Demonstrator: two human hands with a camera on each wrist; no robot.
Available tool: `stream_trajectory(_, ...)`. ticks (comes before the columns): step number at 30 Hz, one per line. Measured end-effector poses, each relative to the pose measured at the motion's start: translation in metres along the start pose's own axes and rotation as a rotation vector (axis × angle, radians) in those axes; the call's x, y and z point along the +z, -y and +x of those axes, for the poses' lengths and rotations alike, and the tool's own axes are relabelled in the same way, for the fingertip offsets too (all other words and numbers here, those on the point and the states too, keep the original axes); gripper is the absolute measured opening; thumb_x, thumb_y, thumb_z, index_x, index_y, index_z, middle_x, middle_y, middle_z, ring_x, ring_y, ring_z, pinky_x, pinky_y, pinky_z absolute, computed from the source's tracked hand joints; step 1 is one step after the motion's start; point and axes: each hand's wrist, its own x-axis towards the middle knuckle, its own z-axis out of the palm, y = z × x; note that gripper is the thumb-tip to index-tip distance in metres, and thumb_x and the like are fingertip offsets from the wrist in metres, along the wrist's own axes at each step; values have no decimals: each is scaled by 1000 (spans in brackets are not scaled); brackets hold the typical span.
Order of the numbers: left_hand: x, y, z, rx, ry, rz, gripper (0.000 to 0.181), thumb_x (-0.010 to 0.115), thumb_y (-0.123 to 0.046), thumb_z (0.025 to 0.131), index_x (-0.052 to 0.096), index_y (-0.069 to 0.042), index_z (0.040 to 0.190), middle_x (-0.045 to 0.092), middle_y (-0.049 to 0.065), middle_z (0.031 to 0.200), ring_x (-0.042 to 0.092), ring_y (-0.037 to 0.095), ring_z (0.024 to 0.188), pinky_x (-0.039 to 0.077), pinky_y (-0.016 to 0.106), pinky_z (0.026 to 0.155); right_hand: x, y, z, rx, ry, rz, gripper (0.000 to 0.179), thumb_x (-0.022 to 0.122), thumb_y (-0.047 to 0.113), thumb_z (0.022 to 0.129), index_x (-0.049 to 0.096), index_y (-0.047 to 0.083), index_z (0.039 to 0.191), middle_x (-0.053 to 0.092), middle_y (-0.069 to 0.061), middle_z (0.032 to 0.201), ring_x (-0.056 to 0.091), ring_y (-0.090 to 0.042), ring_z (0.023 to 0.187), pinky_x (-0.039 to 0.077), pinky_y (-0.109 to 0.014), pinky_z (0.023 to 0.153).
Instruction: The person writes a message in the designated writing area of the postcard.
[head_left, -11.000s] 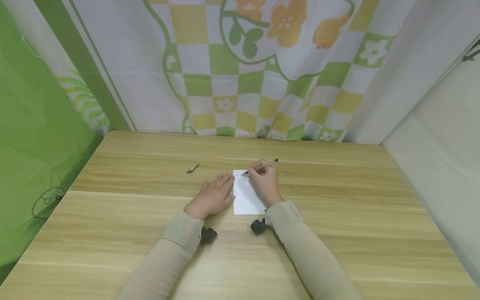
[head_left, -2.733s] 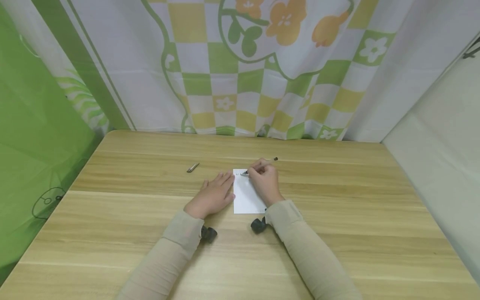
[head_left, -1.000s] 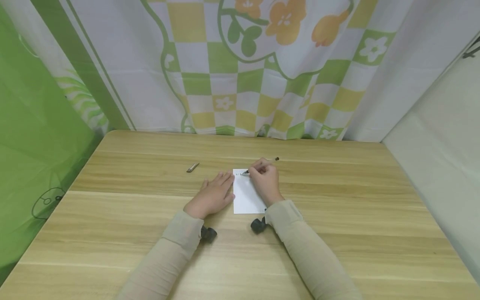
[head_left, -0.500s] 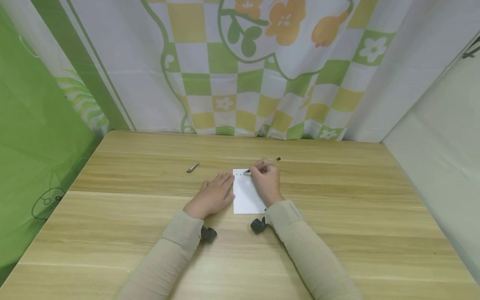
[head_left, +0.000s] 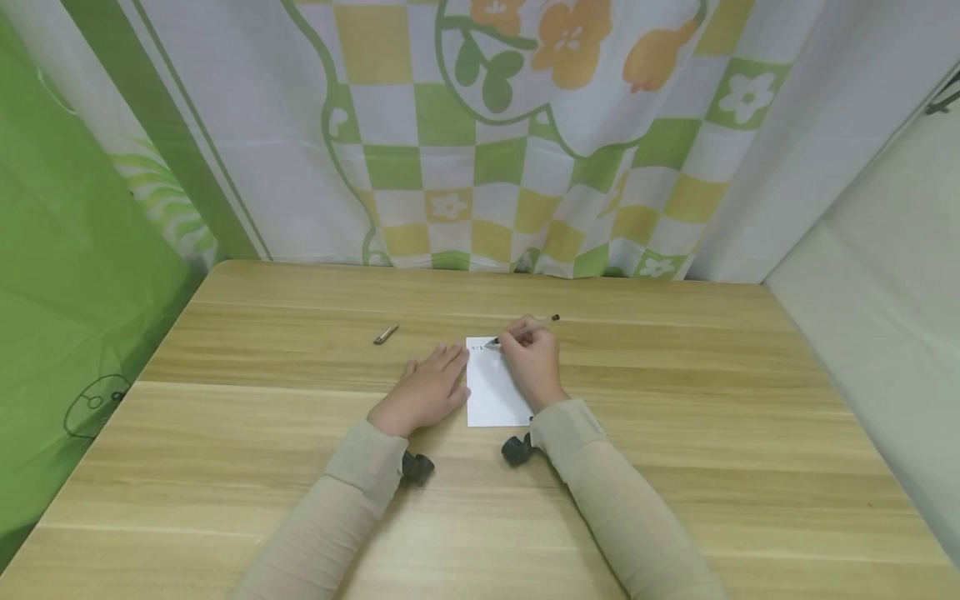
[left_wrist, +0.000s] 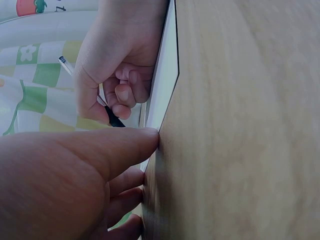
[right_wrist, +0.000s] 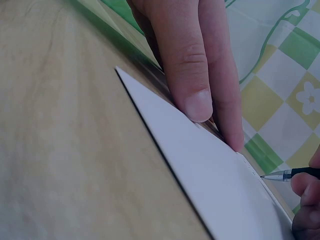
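Note:
A small white sheet or pad (head_left: 491,392) lies on the wooden table, with a short row of dark marks along its top left. My right hand (head_left: 536,362) pinches a slim pen (right_wrist: 292,173) with a dark grip and clear barrel. Its tip meets the paper just right of those marks, as far as the head view shows. My left hand (head_left: 423,393) rests palm down, fingers extended. In the right wrist view, two left fingertips (right_wrist: 198,106) touch the sheet's left edge. A small dark pen cap (head_left: 386,335) lies farther left, apart from both hands.
The wooden table (head_left: 675,467) spreads around both arms. Black wrist-camera mounts (head_left: 517,451) sit below the wrists. Behind the table hangs a checked floral curtain (head_left: 502,167), with green fabric (head_left: 75,250) on the left and a pale wall (head_left: 885,250) on the right.
Over the earlier frames the row of dark marks has grown rightward, and the pen tip has shifted slightly right with my right hand. The left hand stays in place.

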Motion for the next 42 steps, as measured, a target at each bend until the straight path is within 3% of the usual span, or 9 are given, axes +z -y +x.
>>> stream_trajectory(42,0,-1,0,-6,3,-1,65,46,-36,108,23,-6,161,13,10,169,9,32,155,8,66,120,-1,1,0,33,17,-21,8,64,11,85,68,4,83,67,-6,95,64,-17,76,50,-24,66)
